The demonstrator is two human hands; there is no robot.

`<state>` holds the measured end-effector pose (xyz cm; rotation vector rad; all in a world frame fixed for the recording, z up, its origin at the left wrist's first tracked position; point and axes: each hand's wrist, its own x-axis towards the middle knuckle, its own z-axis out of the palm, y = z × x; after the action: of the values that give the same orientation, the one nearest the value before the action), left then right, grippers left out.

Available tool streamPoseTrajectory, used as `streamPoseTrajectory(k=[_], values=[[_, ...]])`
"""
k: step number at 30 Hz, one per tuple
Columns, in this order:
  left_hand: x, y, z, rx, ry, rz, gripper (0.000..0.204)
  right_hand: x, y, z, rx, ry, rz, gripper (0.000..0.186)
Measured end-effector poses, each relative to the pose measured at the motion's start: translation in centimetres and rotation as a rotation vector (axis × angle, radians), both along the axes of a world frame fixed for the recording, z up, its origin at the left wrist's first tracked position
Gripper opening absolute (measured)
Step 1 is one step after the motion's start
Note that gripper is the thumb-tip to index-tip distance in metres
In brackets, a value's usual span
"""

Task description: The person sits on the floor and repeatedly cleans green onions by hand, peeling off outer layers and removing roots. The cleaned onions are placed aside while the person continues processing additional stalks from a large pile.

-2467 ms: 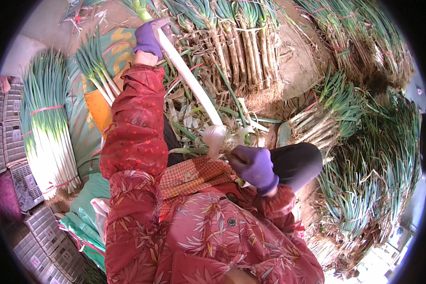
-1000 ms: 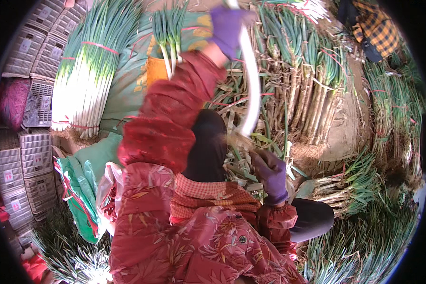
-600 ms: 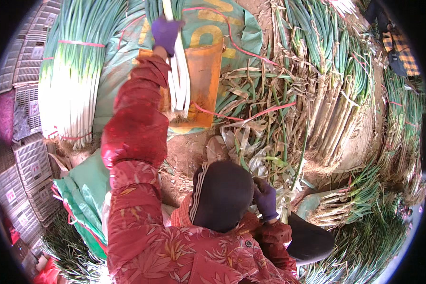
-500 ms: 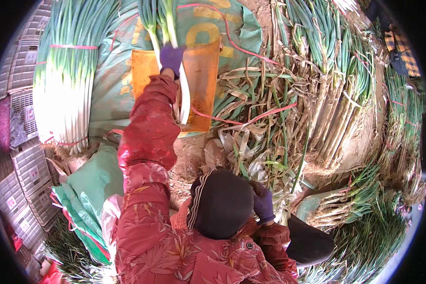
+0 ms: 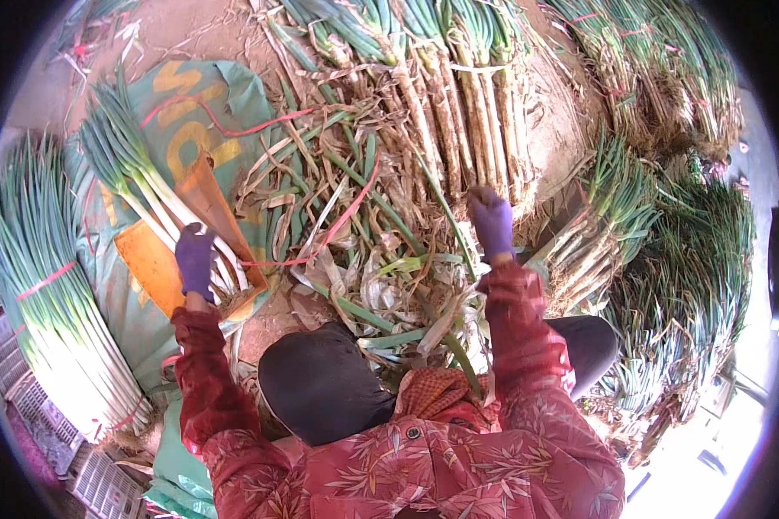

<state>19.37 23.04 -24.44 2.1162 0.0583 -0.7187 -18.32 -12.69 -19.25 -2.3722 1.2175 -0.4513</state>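
My left hand, in a purple glove, is closed over the white stems of several long green onions. These cleaned stalks lie slantwise across an orange tray, roots low and green tops beyond its far edge. My right hand, also gloved in purple, reaches out with curled fingers at the root ends of an untrimmed onion bundle. Its fingertips touch or nearly touch the roots; whether they grip a stalk is hidden.
A tied bundle of clean onions lies at the left. Under the tray spreads a green sheet. Stripped leaves and pink string are heaped in the middle. More onion bundles line the right; grey crates stand lower left.
The view has swung right. My right hand has gone from close by my body out to the untrimmed bundle's roots. My left hand remains at the onions in the tray.
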Motion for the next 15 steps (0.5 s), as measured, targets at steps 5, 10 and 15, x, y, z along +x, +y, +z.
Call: streamPoseTrajectory(k=[5, 10, 15], values=[[-4.8, -3.8, 7.6, -0.307, 0.056, -0.277, 0.036, 5.2, -6.1, -3.3, 0.117, 0.548, -0.255, 0.021], [-7.8, -7.9, 13.6, -0.377, 0.038, -0.465, 0.038, 9.1, -5.6, -7.2, 0.221, 0.681, -0.334, 0.046], [-9.6, -14.6, 17.7, -0.470, -0.149, -0.748, 0.030, 8.7, -7.0, -4.0, 0.299, 0.680, -0.213, 0.039]])
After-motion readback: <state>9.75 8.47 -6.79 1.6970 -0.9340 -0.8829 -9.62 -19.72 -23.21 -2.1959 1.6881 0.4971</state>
